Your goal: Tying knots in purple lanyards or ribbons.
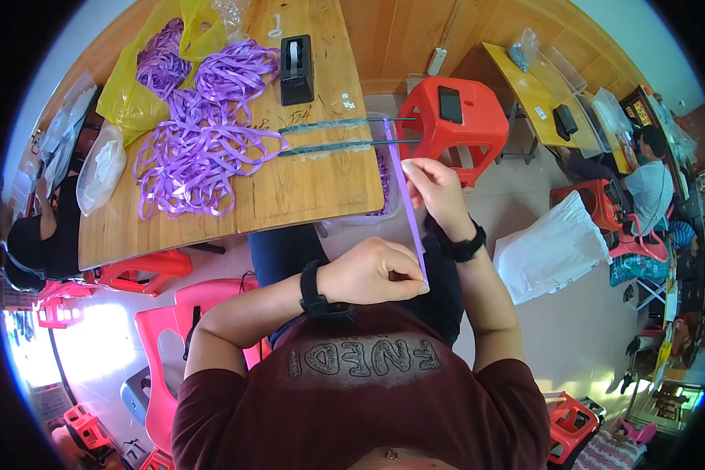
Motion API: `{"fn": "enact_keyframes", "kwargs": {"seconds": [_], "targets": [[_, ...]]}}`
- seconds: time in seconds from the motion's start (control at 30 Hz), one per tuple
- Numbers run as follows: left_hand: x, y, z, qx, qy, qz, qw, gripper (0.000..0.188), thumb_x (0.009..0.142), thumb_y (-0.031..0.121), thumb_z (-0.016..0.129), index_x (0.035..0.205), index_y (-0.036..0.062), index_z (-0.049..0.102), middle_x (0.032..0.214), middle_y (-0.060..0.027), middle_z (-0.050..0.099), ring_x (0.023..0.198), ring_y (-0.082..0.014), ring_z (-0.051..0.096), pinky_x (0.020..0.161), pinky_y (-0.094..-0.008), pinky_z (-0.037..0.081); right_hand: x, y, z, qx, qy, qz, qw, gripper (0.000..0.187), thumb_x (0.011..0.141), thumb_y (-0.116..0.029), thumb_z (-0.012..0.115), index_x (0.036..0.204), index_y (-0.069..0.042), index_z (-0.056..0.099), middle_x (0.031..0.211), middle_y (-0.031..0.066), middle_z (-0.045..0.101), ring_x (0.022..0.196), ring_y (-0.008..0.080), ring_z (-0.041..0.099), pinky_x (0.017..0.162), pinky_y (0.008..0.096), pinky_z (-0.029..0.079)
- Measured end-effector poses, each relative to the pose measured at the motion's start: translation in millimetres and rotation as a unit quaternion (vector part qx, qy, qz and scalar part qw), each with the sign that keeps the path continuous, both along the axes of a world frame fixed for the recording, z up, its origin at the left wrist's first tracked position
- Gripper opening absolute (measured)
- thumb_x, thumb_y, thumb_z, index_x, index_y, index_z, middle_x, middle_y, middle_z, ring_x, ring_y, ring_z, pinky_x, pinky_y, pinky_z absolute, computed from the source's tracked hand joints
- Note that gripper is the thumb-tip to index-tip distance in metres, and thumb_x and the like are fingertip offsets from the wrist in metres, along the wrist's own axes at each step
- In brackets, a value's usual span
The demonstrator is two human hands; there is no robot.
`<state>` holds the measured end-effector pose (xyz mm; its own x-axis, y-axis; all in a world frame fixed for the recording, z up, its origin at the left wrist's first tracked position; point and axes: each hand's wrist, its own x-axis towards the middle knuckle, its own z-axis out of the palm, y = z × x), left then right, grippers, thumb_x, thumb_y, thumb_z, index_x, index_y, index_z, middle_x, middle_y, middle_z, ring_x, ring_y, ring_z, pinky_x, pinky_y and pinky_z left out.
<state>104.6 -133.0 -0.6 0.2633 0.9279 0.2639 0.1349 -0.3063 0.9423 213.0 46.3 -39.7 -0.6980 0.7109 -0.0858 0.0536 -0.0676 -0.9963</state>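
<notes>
A narrow purple ribbon [398, 180] runs down from two dark rods [329, 146] that stick out past the table's right edge. Its lower end is pinched between the thumb and forefinger of my left hand [374, 272], just in front of my body. Higher up, my right hand [437, 192] is closed at the ribbon's right side, thumb and forefinger against it; its other fingers are partly hidden. Clear tape fixes the rods to the wooden table [321, 188]. A big loose heap of purple ribbon [204, 157] lies on the table, left of the rods.
A black tape dispenser [297, 70] and a yellow plastic bag [129, 90] are on the table. Beyond the rod tips stands a red stool [482, 117] with a phone [450, 104] on it. Below the edge sits a clear tub [399, 205] with purple ribbon. A white sack [552, 247] stands at right.
</notes>
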Motion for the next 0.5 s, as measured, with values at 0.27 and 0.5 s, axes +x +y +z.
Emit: {"fn": "enact_keyframes", "kwargs": {"seconds": [0.27, 0.5], "targets": [[-13, 8, 39, 0.016, -0.032, 0.037, 0.999, 0.005, 0.083, 0.002, 0.075, 0.086, 0.0000, 0.071, 0.083, -0.0080, 0.070, 0.072, -0.0146, 0.066, 0.063, -0.0275, 0.051, 27, 2, 49, 0.506, 0.059, 0.161, 0.845, 0.027, 0.080, -0.001, 0.072, 0.107, -0.008, 0.074, 0.088, 0.0101, 0.067, 0.076, 0.0248, 0.064, 0.068, 0.0335, 0.051], [-67, 46, 104, -0.027, -0.094, 0.188, 0.977, 0.025, 0.096, 0.012, 0.062, 0.118, -0.0011, 0.064, 0.095, -0.0056, 0.068, 0.075, -0.0105, 0.063, 0.064, -0.0241, 0.052, -52, 67, 84, 0.634, 0.078, -0.006, 0.769, 0.020, 0.081, -0.011, 0.072, 0.100, -0.014, 0.074, 0.088, 0.0063, 0.066, 0.080, 0.0251, 0.065, 0.070, 0.0355, 0.053]]}}
